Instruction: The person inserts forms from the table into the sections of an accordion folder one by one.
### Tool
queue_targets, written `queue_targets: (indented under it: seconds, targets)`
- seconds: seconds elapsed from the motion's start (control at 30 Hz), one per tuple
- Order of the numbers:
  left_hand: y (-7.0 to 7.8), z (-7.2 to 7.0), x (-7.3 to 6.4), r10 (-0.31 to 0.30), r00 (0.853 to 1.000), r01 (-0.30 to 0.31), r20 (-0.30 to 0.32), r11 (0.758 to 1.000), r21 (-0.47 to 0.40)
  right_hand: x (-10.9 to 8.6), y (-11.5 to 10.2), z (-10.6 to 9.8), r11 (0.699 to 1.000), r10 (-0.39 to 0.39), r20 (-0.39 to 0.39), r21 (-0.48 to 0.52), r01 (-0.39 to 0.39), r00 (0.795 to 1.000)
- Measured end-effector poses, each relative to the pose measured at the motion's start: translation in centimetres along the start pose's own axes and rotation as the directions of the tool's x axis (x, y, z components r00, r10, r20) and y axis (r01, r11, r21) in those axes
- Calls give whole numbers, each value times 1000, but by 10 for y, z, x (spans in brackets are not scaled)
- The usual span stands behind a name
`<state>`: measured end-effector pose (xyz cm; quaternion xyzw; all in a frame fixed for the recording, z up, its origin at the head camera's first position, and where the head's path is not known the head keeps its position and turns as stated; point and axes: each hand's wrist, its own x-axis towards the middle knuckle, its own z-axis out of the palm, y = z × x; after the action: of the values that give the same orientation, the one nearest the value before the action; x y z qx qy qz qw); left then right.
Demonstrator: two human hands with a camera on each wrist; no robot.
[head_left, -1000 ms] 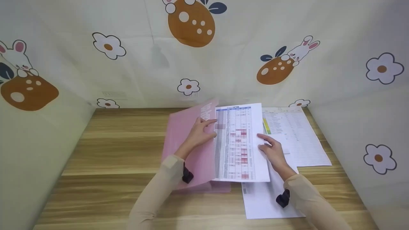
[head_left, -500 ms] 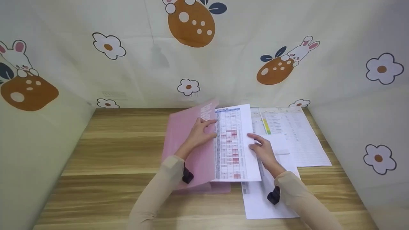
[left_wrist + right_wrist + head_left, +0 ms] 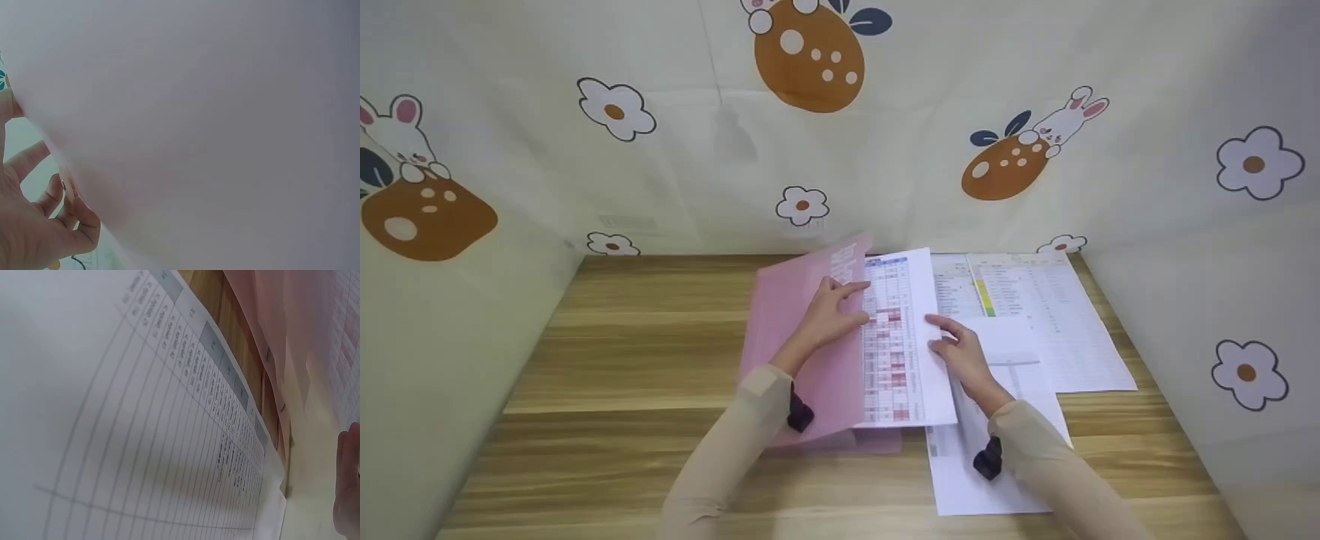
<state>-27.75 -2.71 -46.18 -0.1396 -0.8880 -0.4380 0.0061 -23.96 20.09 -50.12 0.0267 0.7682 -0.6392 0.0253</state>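
left hand [image 3: 829,313]: gripping pink folder [image 3: 781,319]
right hand [image 3: 964,360]: gripping printed sheet [image 3: 901,349]
shift: sheet slid left, likely deeper in folder

A pale pinkish-grey sheet [image 3: 214,135], smooth and blurred, fills most of the view, its edge slanting from the upper left down to the bottom. At lower left, the left hand [image 3: 42,219] grips that edge with bent fingers. Behind the hand, a pale backdrop [image 3: 25,132] carries teal print [image 3: 2,80], a yellow spot [image 3: 54,264] and a dark curved line [image 3: 79,262].
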Motion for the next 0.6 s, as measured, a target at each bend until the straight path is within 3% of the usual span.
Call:
queue_targets:
  seconds: [0.6]
  targets:
    - [1,-2,-1,16,1000,-16,11,1000,-5,-1,0,12,999,-34,20,37,33,999]
